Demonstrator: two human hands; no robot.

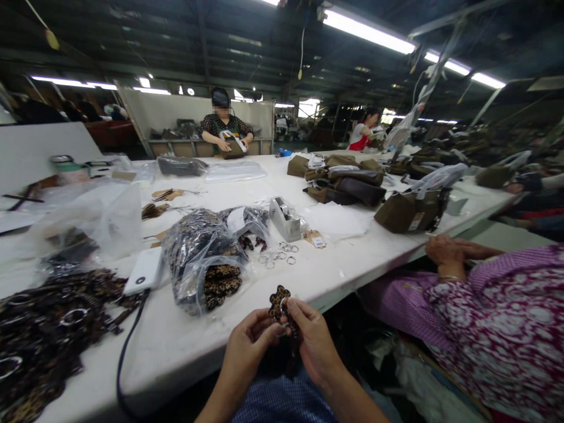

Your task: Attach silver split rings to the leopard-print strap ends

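Above my lap, at the table's near edge, my two hands meet around a leopard-print flower-shaped charm (279, 301). A silver key ring (284, 305) shows at the charm, by my right thumb. My right hand (315, 343) is closed on the charm, with a dark strap (293, 349) hanging below its fingers. My left hand (249, 346) pinches at the charm's lower side; the exact grip is partly hidden by the fingers. Several loose key rings (279, 257) lie on the table ahead. To their left sits a clear plastic bag of leopard-print pieces (202, 258).
A tape dispenser (285, 220) stands beyond the rings. A white power bank (144, 270) with a black cable lies left, near a heap of dark straps with rings (48, 335). Olive handbags (408, 211) are at right. A co-worker (497, 317) sits close on the right.
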